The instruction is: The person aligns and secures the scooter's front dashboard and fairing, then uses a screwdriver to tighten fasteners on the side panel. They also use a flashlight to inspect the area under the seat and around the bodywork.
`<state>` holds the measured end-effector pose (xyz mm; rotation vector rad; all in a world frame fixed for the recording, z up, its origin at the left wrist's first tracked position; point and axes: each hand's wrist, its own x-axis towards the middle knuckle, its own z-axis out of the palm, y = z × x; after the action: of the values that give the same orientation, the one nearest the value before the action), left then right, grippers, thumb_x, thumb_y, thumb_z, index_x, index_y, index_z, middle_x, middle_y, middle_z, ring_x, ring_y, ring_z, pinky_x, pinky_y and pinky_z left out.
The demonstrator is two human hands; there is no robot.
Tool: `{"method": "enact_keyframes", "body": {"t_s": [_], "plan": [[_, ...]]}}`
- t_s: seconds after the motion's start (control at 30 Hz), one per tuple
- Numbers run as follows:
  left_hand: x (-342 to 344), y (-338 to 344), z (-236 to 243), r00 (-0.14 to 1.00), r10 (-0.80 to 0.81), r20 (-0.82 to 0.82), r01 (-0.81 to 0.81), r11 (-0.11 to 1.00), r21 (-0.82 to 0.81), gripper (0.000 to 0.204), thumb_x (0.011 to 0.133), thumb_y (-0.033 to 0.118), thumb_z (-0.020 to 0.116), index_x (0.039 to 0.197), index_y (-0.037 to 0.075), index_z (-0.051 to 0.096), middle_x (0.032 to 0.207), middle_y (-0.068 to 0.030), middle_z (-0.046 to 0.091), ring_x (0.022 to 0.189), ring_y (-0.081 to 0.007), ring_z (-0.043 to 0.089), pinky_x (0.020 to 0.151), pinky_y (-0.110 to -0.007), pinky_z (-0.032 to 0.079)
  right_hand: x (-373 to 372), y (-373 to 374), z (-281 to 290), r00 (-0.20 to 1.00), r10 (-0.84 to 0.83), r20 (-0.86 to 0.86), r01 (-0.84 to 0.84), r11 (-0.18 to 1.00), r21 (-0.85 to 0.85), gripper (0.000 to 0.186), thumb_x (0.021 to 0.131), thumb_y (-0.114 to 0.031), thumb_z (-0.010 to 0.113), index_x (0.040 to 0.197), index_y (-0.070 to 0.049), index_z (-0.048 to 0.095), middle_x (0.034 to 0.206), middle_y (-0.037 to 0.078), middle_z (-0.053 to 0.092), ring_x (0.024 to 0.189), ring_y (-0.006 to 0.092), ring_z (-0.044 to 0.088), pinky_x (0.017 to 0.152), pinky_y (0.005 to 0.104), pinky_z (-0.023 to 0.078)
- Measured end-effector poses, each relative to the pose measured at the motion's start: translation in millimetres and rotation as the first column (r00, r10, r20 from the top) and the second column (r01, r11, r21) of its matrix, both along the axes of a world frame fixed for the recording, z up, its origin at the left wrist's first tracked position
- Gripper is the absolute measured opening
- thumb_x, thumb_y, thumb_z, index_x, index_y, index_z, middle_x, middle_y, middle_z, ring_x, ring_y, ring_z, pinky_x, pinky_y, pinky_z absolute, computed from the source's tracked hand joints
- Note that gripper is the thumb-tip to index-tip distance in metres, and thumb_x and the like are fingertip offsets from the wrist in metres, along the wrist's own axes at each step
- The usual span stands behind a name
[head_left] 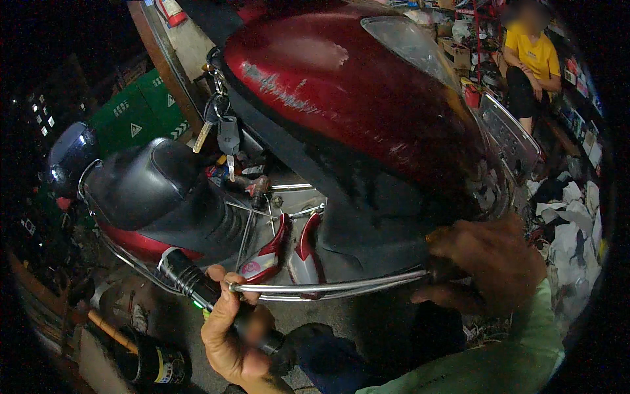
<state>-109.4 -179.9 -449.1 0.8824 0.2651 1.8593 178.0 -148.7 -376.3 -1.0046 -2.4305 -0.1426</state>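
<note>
My left hand is closed around a black flashlight, its head pointing up and left. Thumb and fingertips of that hand are beside the left end of a chrome side bar on a dark red scooter. At the bar's right end is my right hand, against the scooter's dark lower panel; its fingers are in shadow and partly hidden. Pliers with red and grey handles lie on the footboard, close to several metal tools.
Keys hang from the scooter below its front cover. Behind the footboard is a black seat. A black bucket stands at lower left. A person in a yellow shirt sits at upper right, above a pile of pale rags.
</note>
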Motion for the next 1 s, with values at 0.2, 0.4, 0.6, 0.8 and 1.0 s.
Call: {"method": "enact_keyframes", "body": {"t_s": [0.2,0.4,0.6,0.8,1.0], "plan": [[6,5,-19,0.930,0.279,-0.240,-0.276,0.960,0.046,0.046,0.087,0.025,0.060,0.121,-0.004,0.049,0.122,-0.0220,0.049,0.113,-0.0263,0.044,0.093,-0.034,0.040,3,16,-15,0.993,0.093,-0.074,-0.076,0.974,0.213,0.037,0.065,-0.041,0.076,0.077,-0.013,0.055,0.057,0.003,0.046,0.045,0.0202,0.051,0.036,0.0336,0.037],[27,9,3,0.959,0.252,-0.132,-0.275,0.940,-0.204,0.041,0.087,0.021,0.059,0.120,-0.001,0.048,0.112,-0.0150,0.053,0.094,-0.0185,0.046,0.079,-0.028,0.039,2,23,-25,0.992,0.080,-0.100,-0.065,0.988,0.137,0.036,0.068,-0.042,0.074,0.077,-0.013,0.055,0.059,0.003,0.049,0.049,0.0217,0.054,0.038,0.0355,0.038],[37,9,10,0.944,0.303,-0.128,-0.328,0.887,-0.325,0.037,0.088,0.017,0.059,0.119,0.001,0.048,0.101,-0.0080,0.057,0.075,-0.0107,0.047,0.065,-0.022,0.038,12,17,-25,0.996,0.092,0.011,-0.091,0.994,-0.061,0.051,0.069,-0.035,0.077,0.102,-0.006,0.052,0.092,0.011,0.062,0.072,0.0267,0.064,0.061,0.0391,0.048],[38,5,5,0.915,0.337,-0.220,-0.392,0.872,-0.293,0.033,0.088,0.015,0.059,0.119,0.004,0.051,0.094,-0.0017,0.060,0.066,-0.0053,0.051,0.059,-0.019,0.041,13,10,-27,0.999,0.028,0.039,-0.027,0.998,-0.048,0.048,0.070,-0.036,0.076,0.102,-0.008,0.053,0.095,0.011,0.062,0.074,0.0276,0.064,0.061,0.0387,0.048],[30,5,-7,0.813,0.485,-0.322,-0.562,0.799,-0.215,0.046,0.077,0.005,0.067,0.114,0.002,0.041,0.091,-0.0079,0.055,0.076,-0.0151,0.055,0.071,-0.026,0.046,14,11,-38,0.992,0.108,-0.058,-0.120,0.953,-0.278,0.041,0.075,-0.032,0.074,0.100,-0.007,0.054,0.084,0.012,0.063,0.073,0.0273,0.065,0.059,0.0350,0.048]]}}
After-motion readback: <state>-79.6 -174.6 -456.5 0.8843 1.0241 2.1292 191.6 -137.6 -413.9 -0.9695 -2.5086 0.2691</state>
